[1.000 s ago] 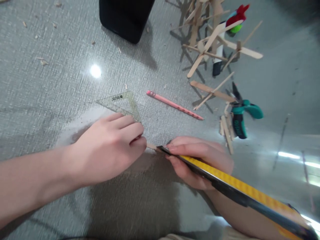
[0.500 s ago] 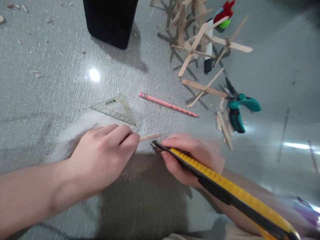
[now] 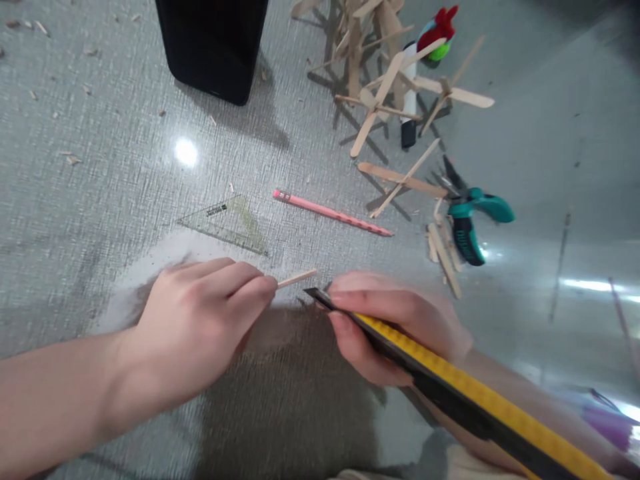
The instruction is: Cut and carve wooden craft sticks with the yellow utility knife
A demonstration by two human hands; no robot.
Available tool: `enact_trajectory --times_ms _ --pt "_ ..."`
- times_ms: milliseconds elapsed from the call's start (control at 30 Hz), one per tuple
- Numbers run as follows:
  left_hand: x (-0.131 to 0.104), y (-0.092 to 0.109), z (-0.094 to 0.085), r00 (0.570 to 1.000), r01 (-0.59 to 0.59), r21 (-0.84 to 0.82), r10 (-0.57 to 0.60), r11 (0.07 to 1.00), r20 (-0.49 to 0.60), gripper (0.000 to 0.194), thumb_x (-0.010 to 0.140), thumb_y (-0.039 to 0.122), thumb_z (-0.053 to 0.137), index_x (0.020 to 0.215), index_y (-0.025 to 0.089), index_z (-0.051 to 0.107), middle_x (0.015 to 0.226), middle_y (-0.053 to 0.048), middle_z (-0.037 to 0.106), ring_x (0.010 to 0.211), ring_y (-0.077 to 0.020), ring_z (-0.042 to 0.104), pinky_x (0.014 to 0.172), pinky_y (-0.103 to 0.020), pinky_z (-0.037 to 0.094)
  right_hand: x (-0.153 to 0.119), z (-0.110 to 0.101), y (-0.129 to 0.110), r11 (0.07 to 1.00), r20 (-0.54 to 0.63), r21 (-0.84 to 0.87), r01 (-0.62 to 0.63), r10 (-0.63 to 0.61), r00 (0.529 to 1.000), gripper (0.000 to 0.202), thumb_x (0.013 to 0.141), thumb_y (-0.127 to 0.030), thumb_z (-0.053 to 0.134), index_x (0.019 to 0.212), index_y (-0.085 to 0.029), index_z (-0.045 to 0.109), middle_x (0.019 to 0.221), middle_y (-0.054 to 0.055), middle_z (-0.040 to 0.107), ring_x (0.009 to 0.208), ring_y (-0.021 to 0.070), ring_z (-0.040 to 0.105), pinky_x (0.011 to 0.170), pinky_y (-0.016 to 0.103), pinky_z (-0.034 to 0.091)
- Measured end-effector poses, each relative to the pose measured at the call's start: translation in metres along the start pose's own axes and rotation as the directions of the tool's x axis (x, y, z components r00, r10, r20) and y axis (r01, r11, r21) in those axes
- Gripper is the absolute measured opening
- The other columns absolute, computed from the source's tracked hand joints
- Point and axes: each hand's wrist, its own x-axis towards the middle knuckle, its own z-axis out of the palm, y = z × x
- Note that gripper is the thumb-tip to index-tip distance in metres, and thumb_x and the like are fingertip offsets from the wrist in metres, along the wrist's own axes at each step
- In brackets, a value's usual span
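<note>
My left hand [image 3: 210,313] is closed around a thin wooden stick [image 3: 297,278], whose free end points right from the fingertips. My right hand [image 3: 395,327] grips a yellow and black utility knife [image 3: 430,367] near its blade end. The blade tip lies just below and right of the stick's end, with a small gap between them. Above my left hand a clear set square [image 3: 227,223] rests on the table. A pink pencil [image 3: 333,213] lies above the gap between my hands.
A black device [image 3: 213,47] sits at the top. Joined craft sticks [image 3: 373,113], a white marker [image 3: 410,100] and a red and green toy [image 3: 437,37] are at upper right. Teal-handled pliers [image 3: 465,233] lie beside loose stick pieces [image 3: 444,260]. Wood chips dot the upper left.
My right hand and the knife have moved slightly right and down, away from the stick. The stick is tilted a little more upward. The whole view has shifted slightly.
</note>
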Motion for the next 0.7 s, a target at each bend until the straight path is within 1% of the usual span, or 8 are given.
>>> enact_trajectory --times_ms 100,167,200,300,367,500,567,700 --pt "-0.001 0.004 0.001 0.993 -0.052 0.094 0.061 0.994 -0.096 0.022 0.099 0.015 0.049 0.088 0.018 0.068 0.079 -0.001 0.073 0.068 -0.0159 0.065 0.057 -0.030 0.047 -0.002 -0.002 0.005 0.997 -0.060 0.038 0.070 -0.068 0.996 0.038 0.078 -0.002 0.057 0.112 -0.019 0.063 0.066 0.003 0.067 0.057 0.0181 0.068 0.054 0.031 0.061" --pt "0.000 0.007 0.001 0.982 -0.119 0.137 0.137 0.983 -0.133 0.020 0.096 0.011 0.053 0.083 0.017 0.067 0.075 0.000 0.072 0.063 -0.0140 0.065 0.053 -0.028 0.046 -0.004 -0.002 0.009 0.996 -0.064 0.060 0.060 -0.056 0.996 0.037 0.078 -0.002 0.057 0.110 -0.018 0.063 0.066 0.003 0.066 0.057 0.0179 0.068 0.054 0.031 0.061" --pt "0.001 0.009 0.001 0.977 -0.133 0.146 0.154 0.980 -0.145 0.019 0.095 0.009 0.055 0.082 0.016 0.066 0.073 0.000 0.071 0.062 -0.0134 0.064 0.052 -0.028 0.045 -0.005 -0.001 0.010 0.996 -0.051 0.075 0.050 -0.046 0.998 0.036 0.077 -0.002 0.057 0.109 -0.018 0.063 0.066 0.003 0.066 0.057 0.0177 0.068 0.053 0.031 0.060" --pt "0.003 0.012 0.000 0.981 -0.117 0.128 0.135 0.985 -0.143 0.017 0.094 0.005 0.054 0.086 0.013 0.068 0.073 0.000 0.071 0.062 -0.0135 0.065 0.052 -0.028 0.047 -0.005 -0.001 0.011 0.994 -0.027 0.108 0.027 -0.025 0.999 0.033 0.077 -0.002 0.058 0.106 -0.018 0.063 0.066 0.002 0.066 0.056 0.0171 0.067 0.052 0.030 0.059" --pt "0.004 0.012 0.000 0.985 -0.115 0.114 0.128 0.987 -0.114 0.019 0.096 0.006 0.052 0.089 0.012 0.068 0.075 -0.001 0.072 0.062 -0.0145 0.066 0.052 -0.029 0.048 -0.005 -0.001 0.010 0.994 -0.026 0.111 0.010 -0.007 1.000 0.032 0.077 -0.002 0.059 0.103 -0.019 0.064 0.065 0.002 0.065 0.055 0.0169 0.067 0.052 0.029 0.058" --pt "0.005 0.010 0.000 0.984 -0.156 0.123 0.165 0.980 -0.061 0.021 0.098 0.007 0.050 0.090 0.012 0.069 0.076 -0.003 0.072 0.062 -0.0158 0.066 0.051 -0.030 0.049 -0.004 -0.001 0.010 0.993 0.000 0.112 -0.025 0.025 1.000 0.031 0.078 -0.001 0.060 0.103 -0.020 0.063 0.063 0.002 0.066 0.054 0.0166 0.067 0.051 0.029 0.058" --pt "0.006 0.009 0.000 0.981 -0.166 0.140 0.177 0.976 -0.076 0.019 0.098 0.007 0.050 0.090 0.010 0.068 0.074 -0.004 0.071 0.061 -0.0161 0.066 0.050 -0.030 0.049 -0.006 -0.001 0.011 0.993 -0.018 0.113 -0.039 0.041 0.999 0.030 0.078 -0.002 0.060 0.102 -0.020 0.064 0.065 0.001 0.067 0.055 0.0163 0.068 0.052 0.028 0.058" --pt "0.007 0.008 0.000 0.970 -0.144 0.202 0.179 0.969 -0.164 0.014 0.096 0.006 0.054 0.088 0.006 0.065 0.071 -0.006 0.071 0.058 -0.0170 0.064 0.047 -0.032 0.045 -0.008 0.000 0.010 0.993 -0.043 0.088 -0.073 0.077 0.996 0.023 0.080 -0.006 0.063 0.099 -0.020 0.064 0.070 0.002 0.070 0.057 0.0150 0.069 0.052 0.027 0.056"
